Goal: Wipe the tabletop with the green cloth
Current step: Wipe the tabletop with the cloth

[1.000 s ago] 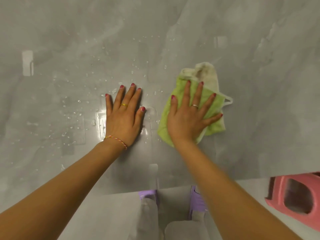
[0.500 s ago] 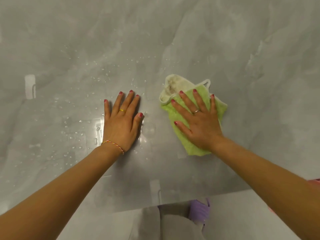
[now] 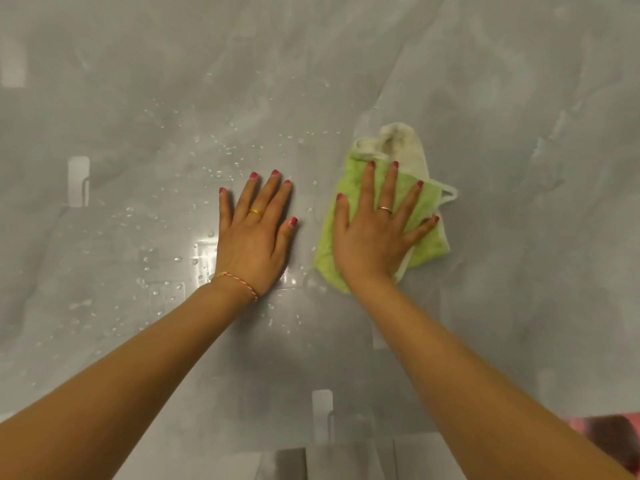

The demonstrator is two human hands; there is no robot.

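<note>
Head view: I see one green cloth (image 3: 425, 216) lying right of centre on the grey tabletop (image 3: 519, 168), long axis near-left to far-right. My right hand (image 3: 375, 233) presses it flat, fingers spread. My left hand (image 3: 254, 239) lies flat just beside, amid water droplets (image 3: 221, 147).

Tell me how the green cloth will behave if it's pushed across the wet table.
Bunched under the flat right hand, the cloth looks floppy and will likely fold further. Water drops suggest it glides easily on the glossy table.
</note>
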